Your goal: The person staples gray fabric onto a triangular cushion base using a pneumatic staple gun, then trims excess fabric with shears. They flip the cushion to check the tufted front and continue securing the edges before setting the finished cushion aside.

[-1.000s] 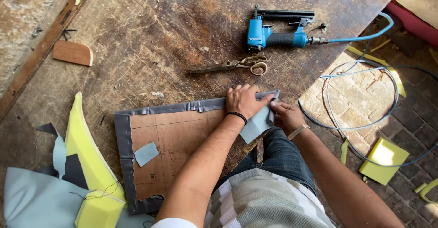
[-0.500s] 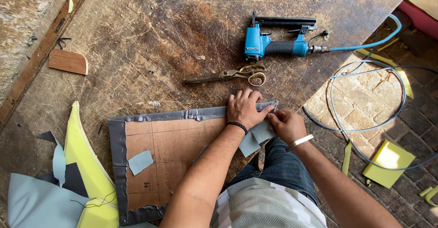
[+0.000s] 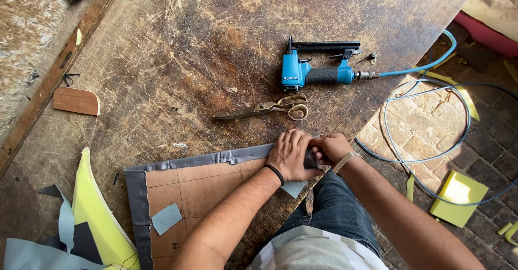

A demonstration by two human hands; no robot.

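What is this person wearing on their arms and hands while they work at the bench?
Both forearms are bare, with no sleeves reaching them and no gloves. The left hand has a thin black band around its wrist. The right hand has a pale, flat strap-like bracelet at its wrist. No rings or markings can be made out. Below are blue jeans and a light striped shirt.

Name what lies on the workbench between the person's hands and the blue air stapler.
In the head view, a pair of old metal scissors lies between the hands and the blue air stapler, on the worn wooden workbench.
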